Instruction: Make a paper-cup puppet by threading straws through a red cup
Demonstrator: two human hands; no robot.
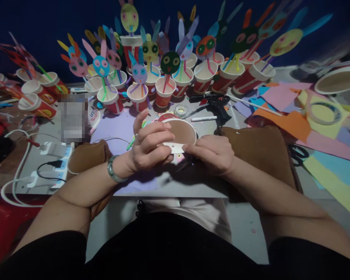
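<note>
A white strip [176,148] with a small dark spot is sitting between the person's two hands, just above the near part of the table. The left hand [152,144] is pinching its left end between thumb and fingertips, the index finger rising away from the others; the right hand [213,153] is pinching its right end, its other fingers curling in. Just behind the strip, a round white-rimmed thing [184,131] is showing a brown middle, partly hidden by the left fingers.

The pale grey table [192,188] is carrying a lilac sheet [113,126] to the left, while brown cushions [259,155] are lying under or near both forearms. A white and blue power strip [63,165] is holding plugs at the left. Behind the hands, a white pen [204,118] is lying near a black glue gun [217,107]; coloured paper [291,124] is overlapping at the right, under a roll of tape [323,116]. A dark blue wall [41,19] is rising behind, and a red seat [6,229] is showing at lower left.

Along the back, red-and-white paper cups [138,97] are standing in a crowd, many holding bent coloured straws topped by long-eared paper faces [140,74].
</note>
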